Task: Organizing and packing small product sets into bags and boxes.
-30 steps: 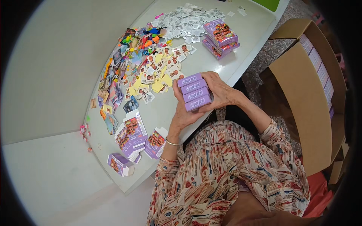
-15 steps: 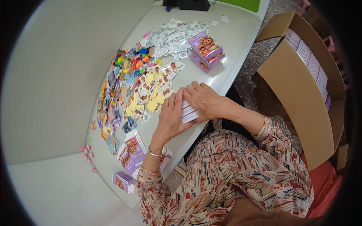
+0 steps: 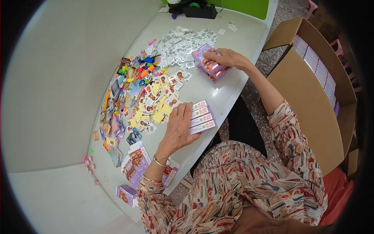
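Observation:
My left hand (image 3: 177,125) grips the left side of a row of several small purple-and-white cartons (image 3: 202,118), which stand side by side on edge near the table's front edge. Its thumb lies along the near side of the row. Farther up the table, my right hand (image 3: 230,58) is closed on the upper purple printed carton (image 3: 201,58), thumb across its top face; its other fingers are partly hidden behind the carton. Beneath that one, a second purple carton (image 3: 215,76) rests on the table.
White slips (image 3: 181,43) are heaped at the back, beside colourful small toys (image 3: 142,72) and picture stickers (image 3: 157,97). Flattened purple cartons (image 3: 137,162) lie near my left forearm. A tape dispenser (image 3: 200,11) stands at the far edge. A big cardboard box (image 3: 307,101) holds packed cartons on the right.
My right hand has left the row of cartons and moved up and away to the two stacked cartons, taking hold of the upper one. My left hand has stayed at the row.

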The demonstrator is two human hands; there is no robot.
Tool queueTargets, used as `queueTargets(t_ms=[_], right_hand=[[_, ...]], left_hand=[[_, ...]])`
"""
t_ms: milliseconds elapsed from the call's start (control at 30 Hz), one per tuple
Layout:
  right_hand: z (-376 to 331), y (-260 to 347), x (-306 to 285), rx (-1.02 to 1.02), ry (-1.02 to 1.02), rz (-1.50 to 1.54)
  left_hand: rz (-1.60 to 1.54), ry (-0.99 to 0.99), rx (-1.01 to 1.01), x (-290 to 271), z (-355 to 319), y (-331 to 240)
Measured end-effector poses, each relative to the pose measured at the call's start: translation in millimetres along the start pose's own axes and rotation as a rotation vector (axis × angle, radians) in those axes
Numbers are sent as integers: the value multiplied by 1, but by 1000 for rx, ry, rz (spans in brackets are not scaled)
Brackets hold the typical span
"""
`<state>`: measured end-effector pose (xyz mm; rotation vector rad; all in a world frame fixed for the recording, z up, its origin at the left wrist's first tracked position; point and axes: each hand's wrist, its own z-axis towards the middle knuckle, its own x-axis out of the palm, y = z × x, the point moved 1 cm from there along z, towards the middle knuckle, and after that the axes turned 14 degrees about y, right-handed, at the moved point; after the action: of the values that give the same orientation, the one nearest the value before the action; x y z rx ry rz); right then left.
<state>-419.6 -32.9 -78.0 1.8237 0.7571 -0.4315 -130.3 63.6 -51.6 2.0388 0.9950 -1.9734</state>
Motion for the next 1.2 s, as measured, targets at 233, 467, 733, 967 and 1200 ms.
queueTargets(t_ms=[233, 467, 733, 967, 1200], right_hand=[[-8, 22, 20, -111, 37, -121], [-50, 56, 72, -305, -92, -668], [-41, 41, 42, -432, 95, 158], [-45, 7, 67, -604, -82, -363], [-45, -21, 102, -523, -148, 489]], left_hand=[[-9, -48, 48, 5, 0, 2], [-64, -6, 61, 7, -4, 10], [113, -16, 74, -1, 5, 14], [-341, 23, 49, 19, 24, 21], [-303, -15, 64, 19, 29, 12]])
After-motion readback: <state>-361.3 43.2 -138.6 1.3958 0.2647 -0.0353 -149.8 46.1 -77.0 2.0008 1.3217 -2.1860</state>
